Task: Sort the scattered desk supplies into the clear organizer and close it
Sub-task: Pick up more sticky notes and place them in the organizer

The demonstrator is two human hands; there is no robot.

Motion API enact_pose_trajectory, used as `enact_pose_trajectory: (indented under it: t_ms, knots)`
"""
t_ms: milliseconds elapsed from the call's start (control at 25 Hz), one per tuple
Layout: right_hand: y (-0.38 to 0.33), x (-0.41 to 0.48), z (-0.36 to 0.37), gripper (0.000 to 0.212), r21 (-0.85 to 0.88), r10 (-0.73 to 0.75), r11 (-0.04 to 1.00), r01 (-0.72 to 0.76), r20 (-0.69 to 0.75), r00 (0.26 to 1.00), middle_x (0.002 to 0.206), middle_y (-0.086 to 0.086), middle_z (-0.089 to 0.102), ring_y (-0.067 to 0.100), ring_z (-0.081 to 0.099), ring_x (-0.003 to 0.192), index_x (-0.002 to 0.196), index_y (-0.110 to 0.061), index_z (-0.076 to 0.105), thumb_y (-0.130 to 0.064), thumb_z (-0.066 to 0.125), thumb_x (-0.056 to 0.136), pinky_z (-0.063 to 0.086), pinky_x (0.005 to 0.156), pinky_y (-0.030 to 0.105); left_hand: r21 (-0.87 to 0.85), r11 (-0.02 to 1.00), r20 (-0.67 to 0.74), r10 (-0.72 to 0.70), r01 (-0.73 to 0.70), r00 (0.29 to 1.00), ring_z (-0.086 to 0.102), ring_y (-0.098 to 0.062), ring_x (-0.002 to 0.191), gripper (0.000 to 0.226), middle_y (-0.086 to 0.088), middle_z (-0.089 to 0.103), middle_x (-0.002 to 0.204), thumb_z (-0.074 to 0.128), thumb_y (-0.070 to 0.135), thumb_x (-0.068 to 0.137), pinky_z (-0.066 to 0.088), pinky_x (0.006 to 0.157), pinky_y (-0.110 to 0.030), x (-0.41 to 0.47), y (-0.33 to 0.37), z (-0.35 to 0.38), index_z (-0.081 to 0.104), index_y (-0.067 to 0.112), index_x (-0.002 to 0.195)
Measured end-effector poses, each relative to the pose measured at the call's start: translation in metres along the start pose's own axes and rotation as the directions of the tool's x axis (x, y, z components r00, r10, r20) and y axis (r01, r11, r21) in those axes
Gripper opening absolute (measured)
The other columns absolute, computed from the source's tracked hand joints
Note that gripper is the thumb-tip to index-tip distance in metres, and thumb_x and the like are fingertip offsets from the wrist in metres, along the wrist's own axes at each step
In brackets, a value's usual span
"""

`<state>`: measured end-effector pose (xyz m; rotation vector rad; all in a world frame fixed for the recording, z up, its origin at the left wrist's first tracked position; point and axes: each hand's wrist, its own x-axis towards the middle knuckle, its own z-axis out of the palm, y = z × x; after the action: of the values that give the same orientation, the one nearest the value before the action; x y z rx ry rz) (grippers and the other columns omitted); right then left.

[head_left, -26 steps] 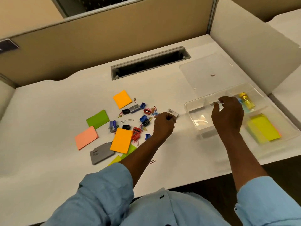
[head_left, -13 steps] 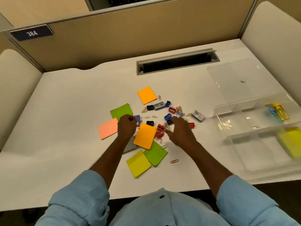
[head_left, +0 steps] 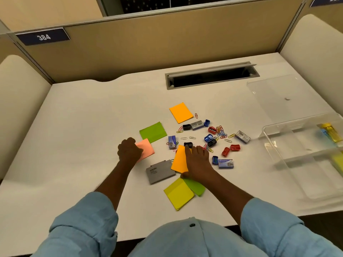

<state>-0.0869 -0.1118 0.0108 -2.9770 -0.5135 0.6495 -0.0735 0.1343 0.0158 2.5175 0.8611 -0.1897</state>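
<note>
Desk supplies lie scattered mid-desk. My left hand (head_left: 130,151) is closed on the near edge of a salmon sticky pad (head_left: 147,149). My right hand (head_left: 197,162) lies flat on an orange sticky pad (head_left: 179,159), fingers spread over it. Around them are a green pad (head_left: 153,132), another orange pad (head_left: 181,112), a yellow pad (head_left: 179,195) over a green one (head_left: 196,187), a grey case (head_left: 160,171), staple boxes (head_left: 242,136), sharpeners (head_left: 234,147) and paper clips (head_left: 221,131). The clear organizer (head_left: 282,143) stands open at the right, holding yellow items.
The organizer's clear lid (head_left: 278,95) lies flat behind it. A grey cable slot (head_left: 211,75) is set into the desk's back. Beige partitions wall in the desk at the back and both sides. The desk's front edge runs just before my body.
My left hand went left from the staple box to the salmon pad and closed on it. My right hand left the organizer and came down on the orange pad. The camera swung left.
</note>
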Motion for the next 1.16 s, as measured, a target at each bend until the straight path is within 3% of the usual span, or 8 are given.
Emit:
enact_pose_trajectory:
  t_ms: [120,320,520,680,880,960,1080,1160]
  knots:
    - [-0.006,0.002,0.002,0.12,-0.016,0.021,1.0,-0.022,-0.013,1.0,0.154,0.018,0.019,0.037,0.015,0.142,0.148,-0.008,0.004,-0.061,0.073,0.065,0.013,0.114,0.054,0.089,0.996,0.095,-0.01,0.002,0.995,0.041,-0.033,0.129,0.067,-0.014,0.045,0.133,0.08,0.027,0.071,0.038,0.103,-0.044,0.01,-0.01,-0.002,0.048,0.012,0.129]
    - [-0.015,0.0,0.002,0.118,0.046,0.097,0.994,-0.095,-0.053,0.994,0.154,0.018,0.014,0.038,0.011,0.143,0.148,-0.007,0.002,-0.055,0.074,0.068,0.012,0.114,0.053,0.16,0.983,0.085,0.082,-0.095,0.993,0.038,-0.033,0.125,0.068,-0.013,0.044,0.13,0.079,0.032,0.071,0.036,0.101,-0.045,0.02,-0.022,0.006,0.048,0.016,0.129]
    - [-0.015,-0.009,-0.005,0.117,0.298,0.215,0.938,-0.178,-0.099,0.971,0.153,0.014,0.01,0.034,0.016,0.141,0.149,-0.012,-0.001,-0.054,0.074,0.069,0.026,0.11,0.049,0.172,0.984,0.108,0.019,-0.037,0.994,0.04,-0.031,0.123,0.072,-0.01,0.047,0.126,0.084,0.04,0.06,0.037,0.098,-0.043,0.03,-0.024,0.0,0.051,0.019,0.121]
    - [-0.009,-0.016,-0.023,0.118,0.462,0.26,0.87,-0.173,-0.132,0.957,0.155,0.011,0.007,0.032,0.013,0.143,0.149,-0.016,-0.001,-0.055,0.075,0.067,0.026,0.111,0.048,0.121,0.993,0.136,-0.001,-0.015,0.991,0.046,-0.033,0.121,0.063,-0.012,0.053,0.125,0.083,0.034,0.064,0.042,0.097,-0.044,0.03,-0.02,-0.003,0.058,0.016,0.119]
    - [-0.001,-0.029,-0.044,0.112,0.626,0.231,0.777,-0.062,-0.193,0.954,0.152,0.01,0.016,0.028,0.016,0.141,0.148,-0.014,0.01,-0.047,0.079,0.067,0.025,0.112,0.042,-0.248,0.953,0.101,0.204,-0.174,0.974,0.062,-0.032,0.099,0.015,-0.015,0.07,0.097,0.068,0.004,0.078,0.043,0.076,-0.029,0.012,-0.008,-0.031,0.071,0.006,0.092]
    - [0.007,-0.034,-0.053,0.108,0.693,0.189,0.721,0.011,-0.213,0.959,0.15,0.008,0.022,0.026,0.024,0.138,0.147,-0.016,0.016,-0.043,0.081,0.066,0.03,0.108,0.04,-0.262,0.932,0.131,0.292,-0.251,0.947,0.063,-0.027,0.091,0.011,-0.009,0.069,0.087,0.071,0.002,0.075,0.042,0.068,-0.024,-0.001,0.004,-0.05,0.073,0.01,0.081]
    - [0.022,-0.041,-0.07,0.106,0.732,0.096,0.669,0.129,-0.258,0.961,0.148,0.001,0.025,0.016,0.029,0.132,0.146,-0.025,0.019,-0.041,0.083,0.063,0.032,0.098,0.03,-0.264,0.861,0.141,0.481,-0.435,0.866,0.058,-0.018,0.09,0.017,-0.002,0.06,0.099,0.077,-0.001,0.069,0.042,0.074,-0.019,-0.024,0.028,-0.072,0.075,0.012,0.078]
    - [0.031,-0.046,-0.079,0.108,0.725,0.009,0.655,0.214,-0.29,0.957,0.15,-0.005,0.022,0.009,0.027,0.13,0.145,-0.031,0.016,-0.042,0.083,0.062,0.033,0.095,0.026,-0.297,0.813,0.136,0.556,-0.501,0.82,0.058,-0.016,0.089,0.02,0.0,0.056,0.105,0.077,-0.001,0.069,0.041,0.07,-0.01,-0.038,0.044,-0.083,0.076,0.016,0.077]
